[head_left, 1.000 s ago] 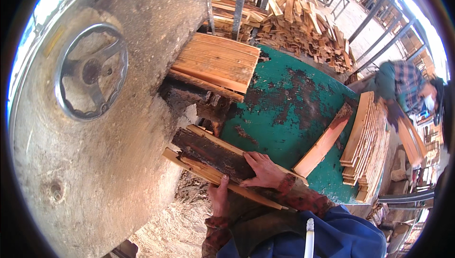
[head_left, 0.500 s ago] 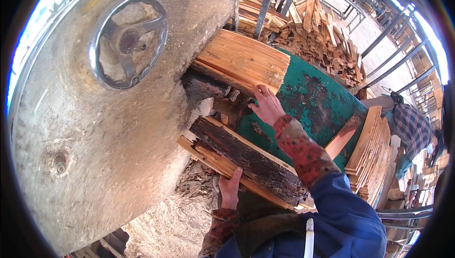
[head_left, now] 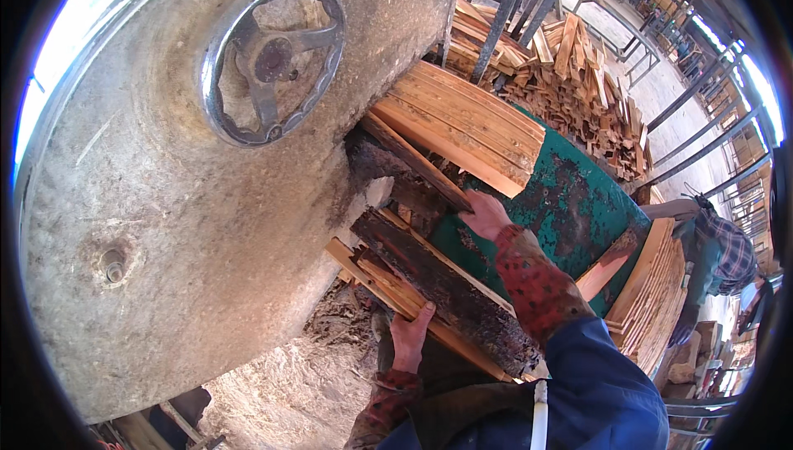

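My right hand pinches the near end of a narrow, dark-edged wood strip, which lies along the near side of a stack of sawn boards. Both rest beside the large worn metal machine housing. Lower down, my left hand is closed round some thin wood slats, its thumb on top. Between my hands runs a dark, crusted rail or bark-covered slab with a pale wooden edge; I cannot tell which.
A chrome handwheel is mounted on the housing. Beyond the boards stretches a chipped green table, with more stacked boards at its right. Offcuts are heaped behind. At far right a person in a plaid shirt bends over. Sawdust covers the ground below.
My right hand has gone from the board stack's edge to the strip's end, and the strip now stands apart from the stack. My left hand keeps its hold. The view has shifted.
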`<state>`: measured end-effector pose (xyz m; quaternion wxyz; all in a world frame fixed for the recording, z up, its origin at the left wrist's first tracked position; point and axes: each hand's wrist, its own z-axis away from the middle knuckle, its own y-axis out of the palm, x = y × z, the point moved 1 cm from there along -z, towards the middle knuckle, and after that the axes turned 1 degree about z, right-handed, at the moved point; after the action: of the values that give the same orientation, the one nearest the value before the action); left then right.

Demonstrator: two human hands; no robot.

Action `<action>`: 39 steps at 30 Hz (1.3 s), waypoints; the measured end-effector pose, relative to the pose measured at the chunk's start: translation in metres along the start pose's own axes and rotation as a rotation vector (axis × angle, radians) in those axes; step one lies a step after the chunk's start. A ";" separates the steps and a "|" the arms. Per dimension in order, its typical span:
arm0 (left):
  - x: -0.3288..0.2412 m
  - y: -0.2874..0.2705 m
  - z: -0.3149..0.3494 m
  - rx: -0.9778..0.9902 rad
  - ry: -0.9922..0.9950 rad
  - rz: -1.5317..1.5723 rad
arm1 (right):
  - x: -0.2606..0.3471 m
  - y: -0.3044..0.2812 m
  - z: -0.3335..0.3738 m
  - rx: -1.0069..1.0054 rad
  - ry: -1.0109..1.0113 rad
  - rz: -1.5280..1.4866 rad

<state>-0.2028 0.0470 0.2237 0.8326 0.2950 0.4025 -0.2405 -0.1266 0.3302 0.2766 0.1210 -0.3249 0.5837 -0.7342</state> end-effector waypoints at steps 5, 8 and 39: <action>-0.003 0.002 -0.001 -0.009 0.036 0.018 | -0.036 -0.009 0.062 0.021 0.113 -0.312; -0.002 0.000 -0.001 -0.017 0.000 -0.004 | -0.039 -0.023 0.096 0.012 0.181 -0.406; -0.006 -0.015 0.008 0.346 -0.180 0.319 | 0.049 -0.053 0.299 0.239 0.099 -0.237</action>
<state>-0.2115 0.0321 0.2276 0.8296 0.4703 0.2278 -0.1966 0.0313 0.0854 0.3750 0.0426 -0.3380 0.4552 -0.8226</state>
